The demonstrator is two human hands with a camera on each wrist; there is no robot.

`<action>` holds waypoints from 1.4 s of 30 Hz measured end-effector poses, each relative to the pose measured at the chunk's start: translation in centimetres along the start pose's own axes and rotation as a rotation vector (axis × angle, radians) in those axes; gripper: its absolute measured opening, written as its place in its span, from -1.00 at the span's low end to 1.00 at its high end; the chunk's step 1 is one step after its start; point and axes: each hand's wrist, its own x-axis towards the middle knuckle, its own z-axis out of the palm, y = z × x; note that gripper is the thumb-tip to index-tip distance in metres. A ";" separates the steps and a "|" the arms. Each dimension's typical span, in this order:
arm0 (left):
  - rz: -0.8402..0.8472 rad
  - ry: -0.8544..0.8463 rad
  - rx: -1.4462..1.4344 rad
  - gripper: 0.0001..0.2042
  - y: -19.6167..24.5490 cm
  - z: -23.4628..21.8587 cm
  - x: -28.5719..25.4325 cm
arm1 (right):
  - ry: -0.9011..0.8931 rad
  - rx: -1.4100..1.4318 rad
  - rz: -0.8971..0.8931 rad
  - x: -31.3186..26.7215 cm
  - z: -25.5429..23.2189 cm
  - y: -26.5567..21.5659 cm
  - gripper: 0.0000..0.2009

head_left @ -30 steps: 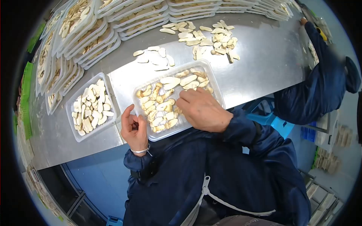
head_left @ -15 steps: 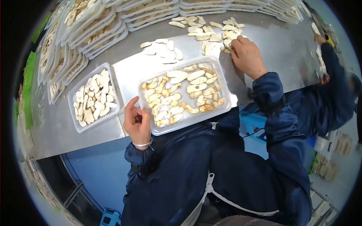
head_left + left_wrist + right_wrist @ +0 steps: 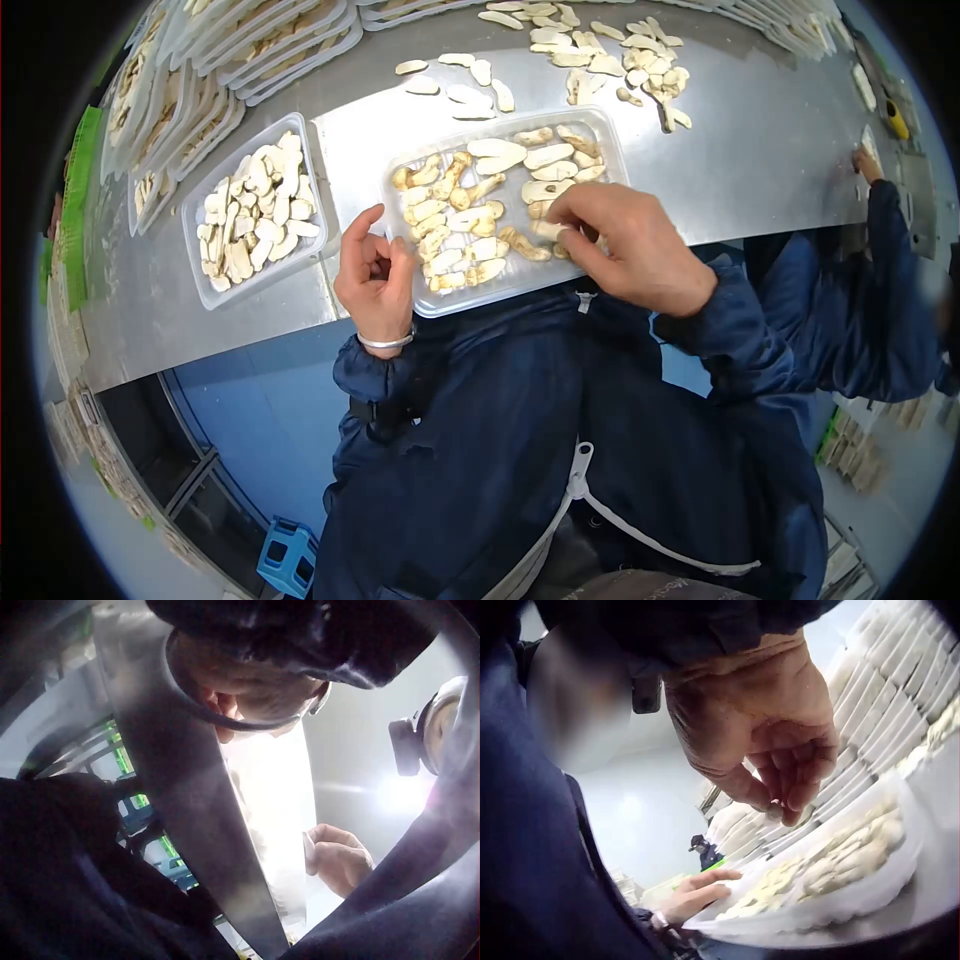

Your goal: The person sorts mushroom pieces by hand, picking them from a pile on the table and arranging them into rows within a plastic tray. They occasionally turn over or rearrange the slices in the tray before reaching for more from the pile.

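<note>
A clear tray (image 3: 502, 290) holds rows of sliced mushrooms (image 3: 460, 218). Over its right part my right hand (image 3: 635, 245) pinches a pale slice (image 3: 548, 229) between thumb and fingers; in the right wrist view only a small bit shows at the fingertips of this hand (image 3: 757, 731), above the tray (image 3: 911, 847). Beside the tray's left rim rests my left hand (image 3: 376, 285), palm up, fingers loosely curled and holding nothing. The left wrist view shows that hand (image 3: 244, 686) partly, behind its bracelet.
A second tray (image 3: 202, 275) heaped with slices stands to the left. Loose slices (image 3: 655, 70) lie on the metal table (image 3: 770, 150) beyond the tray. Stacked trays (image 3: 290, 50) line the back. Another person's arm (image 3: 885, 230) reaches in at the right.
My right hand went from the tray to the loose slices at the back right, then returned over the tray with a slice. My left hand stayed beside the rim.
</note>
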 end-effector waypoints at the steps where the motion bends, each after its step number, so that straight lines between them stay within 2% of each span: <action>1: -0.001 -0.004 0.003 -0.63 0.2 -0.1 0.0 | -0.009 0.001 0.007 0.1 0.5 -0.1 -0.88; 4: 0.002 -0.009 0.017 -0.63 0.7 -0.1 0.1 | 0.075 -0.012 0.039 0.2 1.7 0.2 -0.87; 10: 0.002 -0.003 0.019 -0.63 0.5 0.0 0.1 | 0.092 -0.091 0.048 0.6 3.8 0.4 -0.89; 16: 0.005 -0.004 0.032 -0.63 0.7 0.0 0.2 | 0.094 -0.218 -0.066 0.9 4.1 0.5 -0.90; 19: 0.032 -0.004 0.047 -0.63 0.5 -0.1 0.2 | 0.150 -0.242 -0.141 1.0 4.2 0.5 -0.95; 22: 0.016 -0.005 0.020 -0.63 0.1 -0.1 0.1 | 0.106 -0.260 -0.120 1.0 3.1 0.6 -0.91; 26: 0.001 -0.013 0.015 -0.62 0.2 -0.1 0.1 | 0.464 -0.440 -0.070 2.8 -3.0 4.0 -0.86; 28: 0.020 -0.016 0.018 -0.62 0.0 -0.1 0.2 | 0.395 -0.603 0.053 4.2 -6.2 6.7 -0.90; 30: -0.004 -0.012 -0.016 -0.62 0.2 0.0 0.2 | 0.248 -0.672 0.011 5.1 -7.0 9.5 -0.90; 33: -0.018 0.001 -0.024 -0.62 0.2 0.0 0.0 | 0.149 -0.529 0.026 6.1 -6.0 10.3 -0.89; 36: -0.010 0.002 -0.005 -0.62 0.5 0.0 0.1 | 0.104 -0.640 0.080 6.6 -5.2 11.6 -0.86; 42: -0.015 -0.011 0.012 -0.62 0.7 -0.1 0.2 | 0.150 -0.618 0.131 6.9 -5.0 12.6 -0.87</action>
